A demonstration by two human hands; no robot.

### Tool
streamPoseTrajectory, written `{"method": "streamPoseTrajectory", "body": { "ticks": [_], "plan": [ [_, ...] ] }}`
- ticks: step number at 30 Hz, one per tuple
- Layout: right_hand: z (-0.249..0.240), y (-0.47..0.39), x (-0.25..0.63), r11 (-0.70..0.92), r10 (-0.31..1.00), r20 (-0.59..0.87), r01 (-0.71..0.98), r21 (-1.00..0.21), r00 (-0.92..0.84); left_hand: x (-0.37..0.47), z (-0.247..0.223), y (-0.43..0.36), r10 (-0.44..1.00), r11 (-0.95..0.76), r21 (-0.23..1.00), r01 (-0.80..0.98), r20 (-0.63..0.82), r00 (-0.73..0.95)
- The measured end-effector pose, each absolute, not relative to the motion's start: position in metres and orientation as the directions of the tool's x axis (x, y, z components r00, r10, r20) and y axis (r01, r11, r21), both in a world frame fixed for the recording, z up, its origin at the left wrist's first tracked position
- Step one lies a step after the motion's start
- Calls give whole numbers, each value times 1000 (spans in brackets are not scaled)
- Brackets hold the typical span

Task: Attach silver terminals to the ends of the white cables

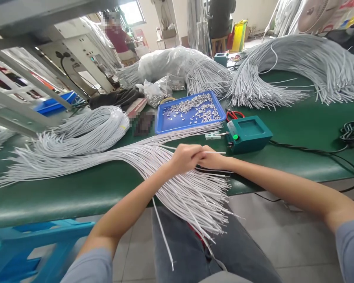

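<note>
My left hand [186, 158] is closed around a single white cable [216, 152], whose end sticks out to the right. My right hand [214, 160] meets it fingertip to fingertip, its fingers bent around the same cable; their grip is partly hidden behind the left hand. The cable's tip is just short of a small green box [250, 133] with a lit green button. Below both hands a fanned bundle of white cables [191, 196] hangs over the table edge onto my lap. Another group of cables [188, 133] lies beyond my hands, beside a blue tray [179, 128].
Small metal pieces [205, 106] are scattered in the tray. Coiled cable bundles [103, 129] lie at left, with more [321, 67] at back right. Red-handled pliers [235, 114] lie behind the box. A black cord [309, 147] runs right. A blue stool [47, 243] stands lower left.
</note>
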State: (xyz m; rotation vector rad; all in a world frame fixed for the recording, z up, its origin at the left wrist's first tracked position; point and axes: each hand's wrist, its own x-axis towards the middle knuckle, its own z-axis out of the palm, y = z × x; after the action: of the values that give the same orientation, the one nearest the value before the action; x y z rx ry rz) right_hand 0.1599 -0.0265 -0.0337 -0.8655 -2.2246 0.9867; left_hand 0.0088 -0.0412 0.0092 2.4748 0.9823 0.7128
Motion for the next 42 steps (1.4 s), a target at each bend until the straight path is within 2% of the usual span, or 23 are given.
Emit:
{"method": "streamPoseTrajectory", "body": {
  "ticks": [2, 4, 7, 10, 12, 14, 18, 25, 30, 36, 42],
  "plan": [
    [-34, -26, 161, 514, 749, 220, 339, -788, -626, 17, 12, -56, 721, -654, 612, 444, 326, 612],
    [-34, -26, 162, 475, 784, 244, 299, -828, -570, 20, 15, -60, 778, -552, 745, 375, 297, 554],
    [-30, -27, 163, 411, 883, 327, 219, -885, -337, 20, 14, -49, 867, -313, 924, 219, 183, 464],
    [-25, -25, 166, 428, 901, 434, 207, -880, -15, 17, 5, -32, 920, -177, 979, 97, 130, 371],
    [-24, -23, 169, 485, 852, 516, 238, -842, 90, 16, -1, -24, 938, -178, 978, 107, 136, 320],
    [-25, -21, 171, 531, 829, 554, 206, -822, 72, 15, -7, -20, 949, -182, 974, 134, 139, 284],
    [-27, -18, 173, 513, 858, 510, 62, -856, -57, 14, -11, -18, 957, -182, 973, 139, 143, 253],
    [-16, -24, 174, 462, 885, 456, 54, -885, -95, 15, -6, -24, 928, -133, 989, 70, 100, 358],
    [-12, -27, 177, 384, 908, 369, 40, -923, -197, 15, -5, -27, 901, -89, 995, 36, 65, 429],
    [-17, -24, 177, 438, 896, 422, 111, -892, -142, 16, -7, -24, 917, -113, 993, 26, 94, 388],
    [-17, -26, 177, 431, 900, 421, 84, -899, -112, 16, -7, -22, 910, -69, 998, -12, 68, 409]
  ]
}}
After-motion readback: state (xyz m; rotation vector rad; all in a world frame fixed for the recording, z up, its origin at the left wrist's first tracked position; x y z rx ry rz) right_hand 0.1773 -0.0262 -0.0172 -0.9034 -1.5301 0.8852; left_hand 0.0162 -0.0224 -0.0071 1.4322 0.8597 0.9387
